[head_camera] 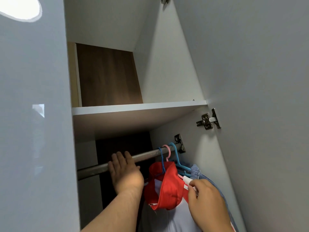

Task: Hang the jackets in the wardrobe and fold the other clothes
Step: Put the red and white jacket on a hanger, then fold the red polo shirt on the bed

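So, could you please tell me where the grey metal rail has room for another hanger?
The grey metal rail is bare from the left wall to the left hand on it, and between that hand and the blue and pink plastic hangers crowded by the right bracket.

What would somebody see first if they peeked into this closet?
The bright red and white jacket jumps out, hanging low on the right from a blue hanger. Next come the two hands: the left hand lies on the grey rail in the middle, and the right hand pinches a white edge at the jacket's collar. Above them runs a white shelf.
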`<state>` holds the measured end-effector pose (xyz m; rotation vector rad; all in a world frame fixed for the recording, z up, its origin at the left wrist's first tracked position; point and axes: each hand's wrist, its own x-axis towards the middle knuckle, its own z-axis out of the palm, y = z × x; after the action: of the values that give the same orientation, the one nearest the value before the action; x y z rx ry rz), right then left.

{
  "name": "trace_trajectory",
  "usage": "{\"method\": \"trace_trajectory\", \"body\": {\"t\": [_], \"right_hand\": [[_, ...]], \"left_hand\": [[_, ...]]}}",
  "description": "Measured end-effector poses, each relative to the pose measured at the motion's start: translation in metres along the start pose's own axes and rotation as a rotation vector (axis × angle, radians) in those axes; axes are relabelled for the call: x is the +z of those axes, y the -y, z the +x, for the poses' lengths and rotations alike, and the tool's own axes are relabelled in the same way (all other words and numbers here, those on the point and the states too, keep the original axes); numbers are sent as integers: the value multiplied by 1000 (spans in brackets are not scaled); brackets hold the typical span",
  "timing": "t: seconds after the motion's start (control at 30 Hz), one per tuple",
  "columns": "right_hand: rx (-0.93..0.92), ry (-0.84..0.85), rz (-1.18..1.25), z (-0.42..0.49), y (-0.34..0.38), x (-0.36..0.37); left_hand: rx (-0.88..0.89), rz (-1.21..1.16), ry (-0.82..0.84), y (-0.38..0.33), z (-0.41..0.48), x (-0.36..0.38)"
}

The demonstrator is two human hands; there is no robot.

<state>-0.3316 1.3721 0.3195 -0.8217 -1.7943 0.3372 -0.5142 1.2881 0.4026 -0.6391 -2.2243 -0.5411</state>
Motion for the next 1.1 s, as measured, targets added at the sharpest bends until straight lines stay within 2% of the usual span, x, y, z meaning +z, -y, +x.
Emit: {"method": "trace_trajectory", "body": {"t": [0.1, 0.2, 0.3, 0.4, 0.5, 0.63, 0.7, 0.8, 0.97, 1.1], "right_hand": [[-3, -29, 58, -18, 4, -11], [2, -61, 129, -41, 11, -27], [-4, -82, 220, -67, 10, -48], [-62, -62, 270, -96, 7, -69], [-149, 7, 267, -126, 5, -85], [-409, 84, 15, -155, 4, -97], [-495, 91, -20, -168, 9, -100], [-568, 128, 31, -189, 22, -96], [-792, 119, 221, -232, 60, -72], [-919, 240, 368, -272, 101, -48]], "left_hand": [[16, -150, 48, -15, -35, -5], [19, -415, 103, -26, -83, -19], [98, -637, 170, -20, -134, -46], [205, -740, 136, 9, -189, -77], [301, -626, 166, 51, -235, -102], [413, -323, 208, 97, -277, -137], [418, -260, 128, 116, -293, -149], [368, -155, 88, 147, -315, -157], [279, -113, 112, 210, -345, -168], [122, 12, 101, 261, -373, -186]]}}
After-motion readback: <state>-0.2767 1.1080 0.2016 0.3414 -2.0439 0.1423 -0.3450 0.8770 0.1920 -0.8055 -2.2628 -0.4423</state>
